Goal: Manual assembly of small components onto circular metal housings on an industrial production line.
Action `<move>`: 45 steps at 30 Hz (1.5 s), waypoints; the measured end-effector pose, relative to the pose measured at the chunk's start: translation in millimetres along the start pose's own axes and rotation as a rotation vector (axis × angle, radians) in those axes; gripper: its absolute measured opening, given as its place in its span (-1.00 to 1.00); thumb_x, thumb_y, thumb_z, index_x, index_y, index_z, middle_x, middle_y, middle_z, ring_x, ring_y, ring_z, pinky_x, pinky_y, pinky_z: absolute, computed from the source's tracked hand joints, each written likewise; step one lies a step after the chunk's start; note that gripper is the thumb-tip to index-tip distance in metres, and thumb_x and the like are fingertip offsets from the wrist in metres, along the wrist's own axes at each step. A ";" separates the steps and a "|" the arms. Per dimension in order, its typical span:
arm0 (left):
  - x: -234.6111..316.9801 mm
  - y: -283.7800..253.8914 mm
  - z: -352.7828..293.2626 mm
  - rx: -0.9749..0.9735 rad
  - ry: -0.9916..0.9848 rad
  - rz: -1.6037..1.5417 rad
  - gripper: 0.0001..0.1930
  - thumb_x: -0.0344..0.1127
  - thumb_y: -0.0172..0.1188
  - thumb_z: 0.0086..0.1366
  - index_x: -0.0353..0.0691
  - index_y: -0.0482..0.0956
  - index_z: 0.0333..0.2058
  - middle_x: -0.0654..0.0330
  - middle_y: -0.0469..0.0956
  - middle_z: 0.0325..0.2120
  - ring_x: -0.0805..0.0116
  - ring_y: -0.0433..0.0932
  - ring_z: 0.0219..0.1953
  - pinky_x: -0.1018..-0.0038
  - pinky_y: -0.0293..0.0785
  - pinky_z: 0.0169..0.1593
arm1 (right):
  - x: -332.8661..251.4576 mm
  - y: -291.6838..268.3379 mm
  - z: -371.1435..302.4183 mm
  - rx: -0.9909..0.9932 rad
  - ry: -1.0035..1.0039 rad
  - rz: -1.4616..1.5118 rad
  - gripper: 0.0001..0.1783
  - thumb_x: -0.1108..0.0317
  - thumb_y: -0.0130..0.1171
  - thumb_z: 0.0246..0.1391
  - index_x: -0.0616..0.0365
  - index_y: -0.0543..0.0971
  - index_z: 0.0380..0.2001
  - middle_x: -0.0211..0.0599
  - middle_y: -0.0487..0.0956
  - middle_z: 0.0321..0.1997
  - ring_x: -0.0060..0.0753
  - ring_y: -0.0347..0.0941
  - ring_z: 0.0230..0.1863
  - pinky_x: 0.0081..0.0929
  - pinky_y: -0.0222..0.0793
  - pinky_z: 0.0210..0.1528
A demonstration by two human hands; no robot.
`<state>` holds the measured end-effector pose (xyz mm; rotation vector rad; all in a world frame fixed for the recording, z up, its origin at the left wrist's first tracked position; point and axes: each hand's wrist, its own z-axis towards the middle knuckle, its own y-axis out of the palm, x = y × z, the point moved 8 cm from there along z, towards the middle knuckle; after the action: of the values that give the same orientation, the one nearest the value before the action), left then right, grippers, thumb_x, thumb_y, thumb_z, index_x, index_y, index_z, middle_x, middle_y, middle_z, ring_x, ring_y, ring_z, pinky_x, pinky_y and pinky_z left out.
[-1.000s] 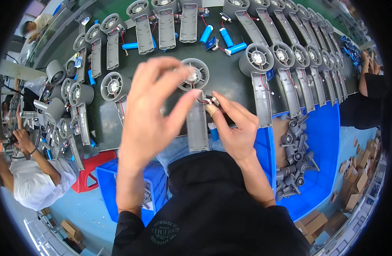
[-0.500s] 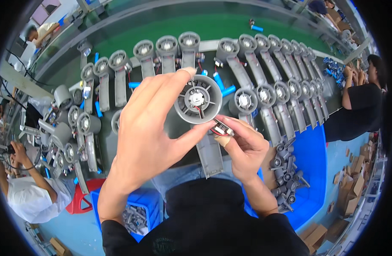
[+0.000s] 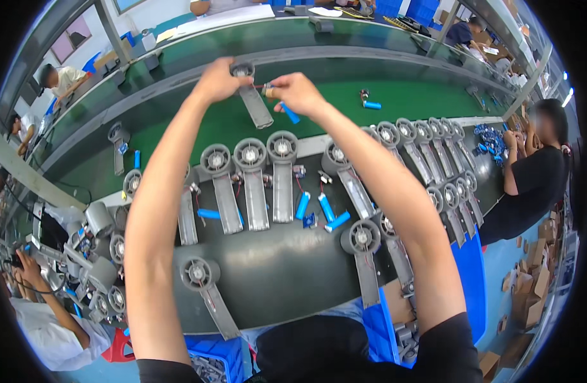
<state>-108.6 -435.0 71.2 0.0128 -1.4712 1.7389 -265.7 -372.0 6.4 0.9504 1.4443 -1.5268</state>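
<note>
Far out over the green conveyor belt, my left hand (image 3: 220,82) grips the round end of a grey fan housing (image 3: 254,105), its trough-shaped handle slanting toward me. To its right, my right hand (image 3: 298,94) pinches a small circuit board (image 3: 268,91) joined to the housing by thin wires. A blue cylindrical battery (image 3: 289,113) hangs just below the right fingers. Nearer to me stands a row of similar fan housings (image 3: 250,185). Loose blue batteries (image 3: 325,207) lie beside them on the dark table (image 3: 274,274).
Another housing (image 3: 207,293) lies near the table's front edge. A blue bin (image 3: 463,281) is at right, a blue crate (image 3: 217,357) below. On the belt rest a board and battery (image 3: 371,104). Co-workers sit at the right (image 3: 530,159) and left (image 3: 57,332).
Both hands have gone from close to my chest out to the green belt, carrying the housing and board. The view has tilted up, showing more of the far line.
</note>
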 end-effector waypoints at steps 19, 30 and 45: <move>90.3 -111.7 -235.6 -0.163 -0.336 0.210 -0.62 -0.13 0.28 0.24 -0.41 0.61 -0.23 -0.05 0.64 -0.26 -0.10 0.58 -0.17 0.19 0.47 -0.09 | 78.1 -198.9 -38.6 0.280 0.002 -0.976 -0.72 0.15 0.28 0.07 0.05 0.75 -0.23 -0.18 0.72 -0.29 -0.31 0.66 -0.26 -0.41 0.48 -0.18; 75.3 -49.5 -388.8 0.063 -0.312 0.031 -0.33 -0.30 0.49 -0.04 -0.32 0.48 0.08 -0.03 0.57 -0.15 -0.03 0.56 -0.04 0.20 0.47 0.00 | -93.1 -113.8 -229.9 0.219 -0.289 -0.279 -0.67 0.35 0.19 0.22 0.32 0.63 -0.02 -0.35 0.67 -0.12 -0.60 0.54 -0.10 -0.63 0.39 0.00; 180.8 -26.5 -350.6 0.234 0.180 -0.360 -0.58 -0.52 0.40 0.02 -0.31 0.63 -0.06 0.01 0.60 -0.10 0.10 0.59 -0.10 0.32 0.49 0.00 | -48.1 34.6 -376.2 0.203 0.048 0.613 -0.74 0.60 0.11 0.14 0.39 0.62 -0.10 -0.08 0.66 -0.15 -0.34 0.62 -0.16 -0.50 0.49 -0.05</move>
<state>-40.8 -45.6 73.4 0.2249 -1.0549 1.5606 -218.4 5.9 14.3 1.4028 0.9092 -1.2006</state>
